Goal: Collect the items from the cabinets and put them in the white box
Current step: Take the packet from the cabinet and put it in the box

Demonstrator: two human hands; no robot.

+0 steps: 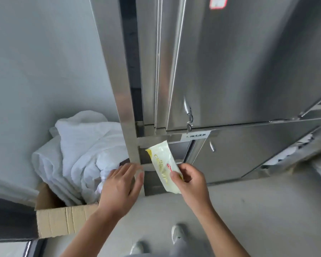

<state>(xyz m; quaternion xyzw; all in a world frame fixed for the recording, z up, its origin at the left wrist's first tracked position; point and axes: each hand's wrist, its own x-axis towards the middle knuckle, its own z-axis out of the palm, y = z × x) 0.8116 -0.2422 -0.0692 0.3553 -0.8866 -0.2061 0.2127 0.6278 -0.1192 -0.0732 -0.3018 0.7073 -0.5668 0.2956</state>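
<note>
My right hand (190, 182) grips a white and yellow packet (162, 164) by its lower right side and holds it upright in front of the steel cabinet (230, 71). My left hand (121, 188) hovers flat beside it with fingers spread and nothing in it, just left of the packet and over the cabinet's corner post. The upper sliding door stands partly open, leaving a dark gap (132, 62) at the left. No white box is in view.
A cardboard box (63, 219) stuffed with white linen (78, 154) sits on the floor at the left, against the grey wall. A lower cabinet door (248, 154) is ajar at the right. My shoes (177, 233) stand on the grey floor below.
</note>
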